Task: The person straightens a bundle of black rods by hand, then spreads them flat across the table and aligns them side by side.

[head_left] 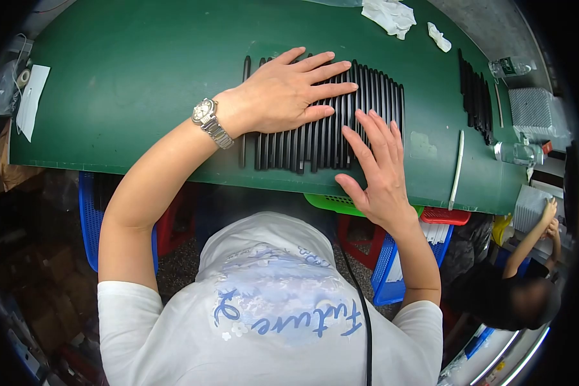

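A row of slim black pen-like sticks (296, 148) lies side by side on the green table (141, 77). Flat across the upper middle of the row rests my left hand (293, 90), its fingers spread to the right. My right hand (379, 167) is over the lower right part of the row, fingers apart and thumb out to the left; whether it touches the sticks I cannot tell. One black stick (242, 154) lies slightly apart at the row's left end, partly hidden under my left wrist.
More black sticks (475, 96) lie at the right, near a white strip (457, 170) and clear bottles (520, 153). Crumpled tissue (390, 17) is at the far edge. Blue baskets (89, 222) stand below the table. At right, another person's hands (551, 215) are near white trays.
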The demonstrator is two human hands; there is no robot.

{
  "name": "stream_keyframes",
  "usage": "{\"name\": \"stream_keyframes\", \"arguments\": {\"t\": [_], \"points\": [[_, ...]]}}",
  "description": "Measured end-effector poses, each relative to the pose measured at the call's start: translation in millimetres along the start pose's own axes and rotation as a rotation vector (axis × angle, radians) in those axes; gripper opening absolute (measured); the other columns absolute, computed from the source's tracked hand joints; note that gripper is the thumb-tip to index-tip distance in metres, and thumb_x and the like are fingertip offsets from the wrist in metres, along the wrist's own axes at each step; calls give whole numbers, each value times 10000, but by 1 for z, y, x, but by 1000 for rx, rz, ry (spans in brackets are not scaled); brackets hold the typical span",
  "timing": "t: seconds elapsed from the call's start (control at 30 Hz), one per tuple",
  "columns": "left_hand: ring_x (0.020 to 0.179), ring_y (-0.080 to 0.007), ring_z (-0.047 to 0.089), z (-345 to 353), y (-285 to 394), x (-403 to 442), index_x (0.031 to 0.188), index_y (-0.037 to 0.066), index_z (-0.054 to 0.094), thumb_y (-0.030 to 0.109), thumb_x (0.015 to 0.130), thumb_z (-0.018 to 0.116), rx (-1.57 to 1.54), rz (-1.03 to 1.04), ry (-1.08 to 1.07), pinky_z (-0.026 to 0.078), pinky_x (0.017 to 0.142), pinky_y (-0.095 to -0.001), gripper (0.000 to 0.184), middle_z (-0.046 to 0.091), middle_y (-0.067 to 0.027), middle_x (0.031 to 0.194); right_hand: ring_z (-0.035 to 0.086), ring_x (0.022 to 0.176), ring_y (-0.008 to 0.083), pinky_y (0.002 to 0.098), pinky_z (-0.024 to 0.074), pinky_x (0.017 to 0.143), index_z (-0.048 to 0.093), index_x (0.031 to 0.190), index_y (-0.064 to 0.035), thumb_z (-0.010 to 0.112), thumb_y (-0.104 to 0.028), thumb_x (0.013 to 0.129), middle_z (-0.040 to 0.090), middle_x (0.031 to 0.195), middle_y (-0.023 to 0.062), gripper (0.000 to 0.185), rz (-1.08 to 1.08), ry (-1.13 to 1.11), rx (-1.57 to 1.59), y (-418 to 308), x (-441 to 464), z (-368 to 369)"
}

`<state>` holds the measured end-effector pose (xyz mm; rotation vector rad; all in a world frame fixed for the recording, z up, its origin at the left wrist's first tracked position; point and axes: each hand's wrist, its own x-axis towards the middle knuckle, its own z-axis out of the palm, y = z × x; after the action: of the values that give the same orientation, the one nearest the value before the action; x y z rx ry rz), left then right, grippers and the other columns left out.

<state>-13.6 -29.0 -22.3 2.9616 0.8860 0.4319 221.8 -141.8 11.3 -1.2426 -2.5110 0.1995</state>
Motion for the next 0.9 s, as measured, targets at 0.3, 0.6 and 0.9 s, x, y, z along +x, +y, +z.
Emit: {"name": "stream_keyframes", "arguments": {"t": [0.3,0.6,0.9], "points": [[1473,-281,324,1,1,2,1532,246,376,396,1040,442,-21,3,17,248,1203,-518,519,317,-63,1615,444,1350,367,589,273,1151,607,1287,-68,779,-216,751,496,1440,157,582,-146,19,-38,0,-18,3],[1470,-286,329,3,2,5,1524,235,390,396,1036,448,-17,5,26,255,1198,-518,518,324,-66,1612,421,1361,377,588,278,1137,567,1348,-94,766,-251,789,477,1451,158,614,15,60,-45,-4,0,6],[1452,-280,357,-3,-1,7,1499,178,421,243,1024,485,-217,-54,163,264,1197,-506,484,358,-87,1589,442,1353,378,614,260,1137,628,1288,-95,798,-207,730,494,1440,160,594,13,57,-43,-10,-17,9]]}}
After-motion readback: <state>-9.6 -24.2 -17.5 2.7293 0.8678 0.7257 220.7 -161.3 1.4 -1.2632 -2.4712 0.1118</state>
